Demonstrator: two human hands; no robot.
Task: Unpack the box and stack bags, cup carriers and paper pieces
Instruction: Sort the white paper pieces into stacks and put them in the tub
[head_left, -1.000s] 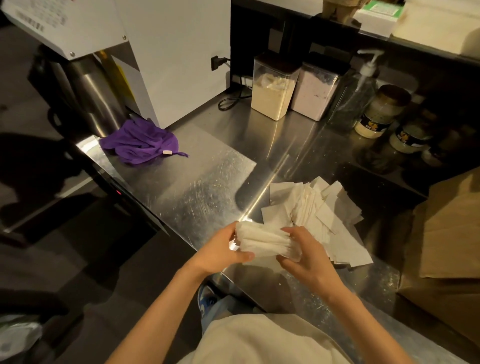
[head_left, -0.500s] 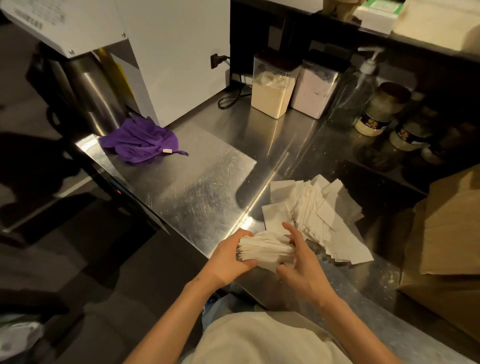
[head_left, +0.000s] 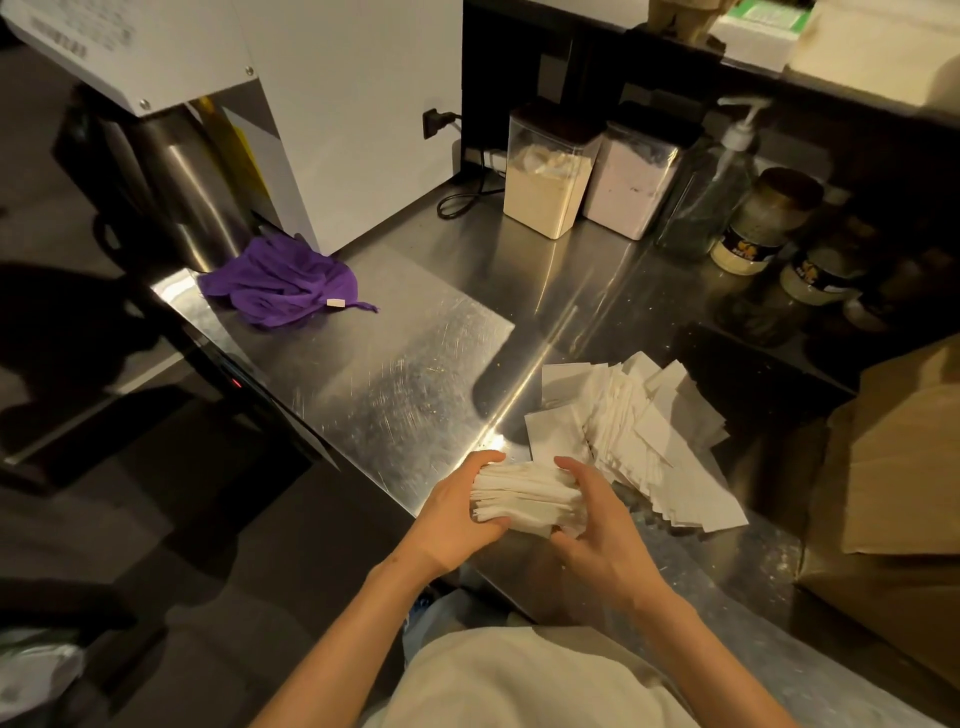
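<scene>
In the head view, my left grip (head_left: 457, 514) and right grip (head_left: 602, 540) were both curled round the ends of a bundle of paper pieces (head_left: 524, 499), squeezing it together right at the near edge of the steel surface (head_left: 395, 374). Just beyond it lay a fanned loose heap (head_left: 639, 441) of more pieces, unsquared, so I judged the paper part roughly half gathered. What I took for the box (head_left: 893, 467) stood at the far right. I saw no bags or cup carriers laid out, so those seemed left to do. The bundle sat close to the front edge, where a slip could spill sheets to the floor. Open room lay leftward, up to the purple cloth (head_left: 283, 283).
</scene>
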